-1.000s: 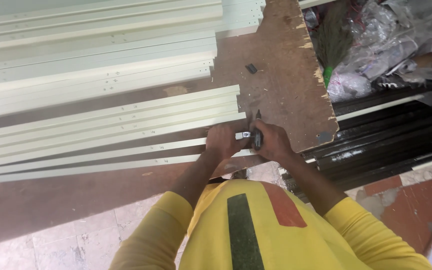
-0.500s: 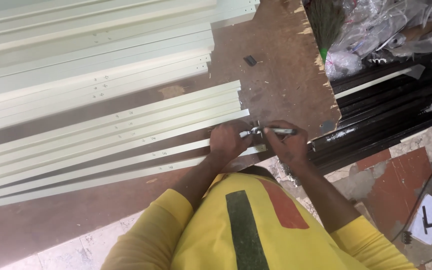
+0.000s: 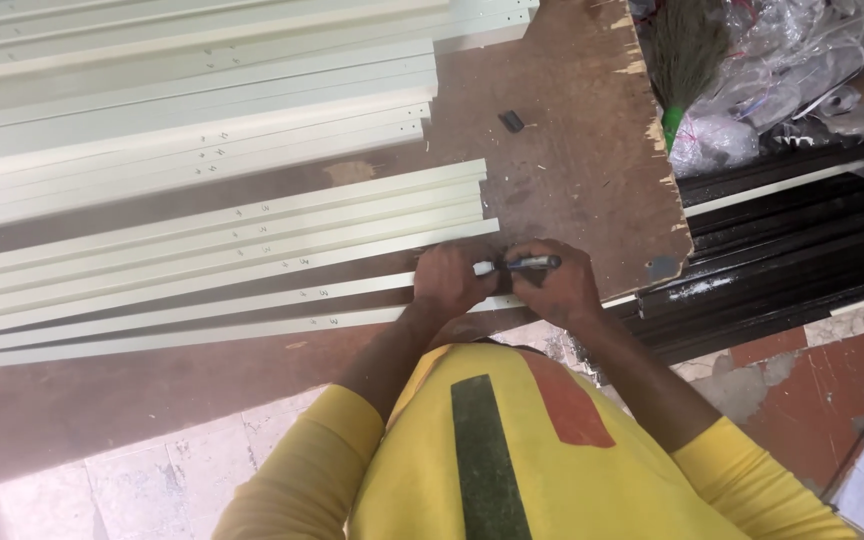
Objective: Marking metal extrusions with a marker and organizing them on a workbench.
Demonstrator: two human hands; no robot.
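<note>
on brown board (image 3: 572, 150): right hand (image 3: 557, 290) fingers grip marker (image 3: 530, 264); left hand (image 3: 449, 280) pins pale strip (image 3: 202, 300).

Top: I see a bright yellow long-sleeved shirt (image 3: 552, 480), plain knit, filling the lower middle of my view.
Stripe: a dark green vertical band (image 3: 487, 455) runs down the front, straight-edged and narrow.
Patch: an orange-red slanted panel (image 3: 567, 405) sits just beside the stripe, on my right.
Left sleeve: yellow (image 3: 297, 470), pushed up so the cuff bunches near the elbow; the forearm below it is bare.
Right sleeve: yellow (image 3: 752, 480), likewise gathered high with a rolled edge.
Left hand (image 3: 449, 280): bare, no glove, no ring or watch I can make out.
Right hand (image 3: 559, 290): bare as well, no glove.
</note>
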